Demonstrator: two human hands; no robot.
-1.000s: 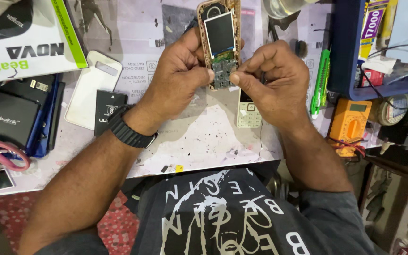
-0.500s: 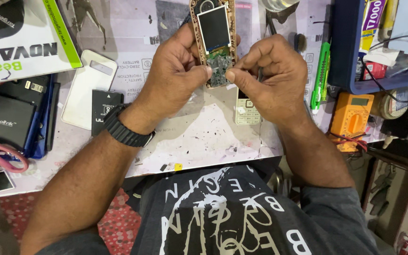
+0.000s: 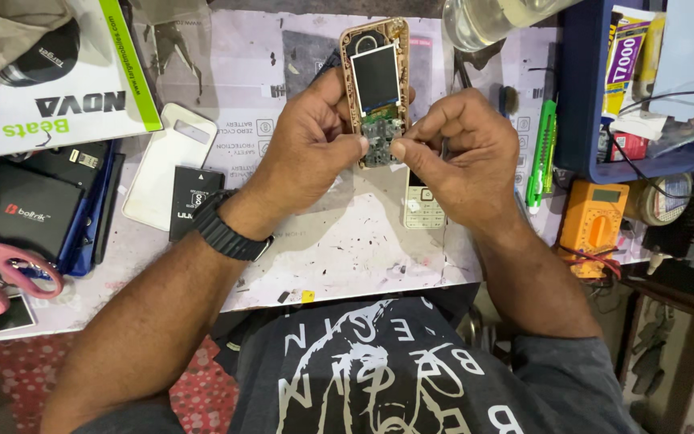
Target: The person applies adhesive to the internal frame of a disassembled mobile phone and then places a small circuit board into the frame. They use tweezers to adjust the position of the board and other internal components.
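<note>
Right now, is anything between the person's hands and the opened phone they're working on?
Nothing visible. The left hand and right hand both already touch the opened phone, fingertips meeting at its exposed circuit board above the worktable. The loose white keypad lies underneath, out of the way.

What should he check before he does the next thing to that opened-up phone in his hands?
1. Both hands on the phone: ok. The left hand and right hand pinch the opened phone at its lower end.
2. Small screen unbroken: ok, no crack shows.
3. Circuit board free of fingers: not ok, fingertips cover part of it.
4. Keypad piece close by: ok, it lies on the work mat under the right hand.
5. Green cutter safely closed: cannot tell.
6. Loose screws accounted for: cannot tell, too small to see.
</note>
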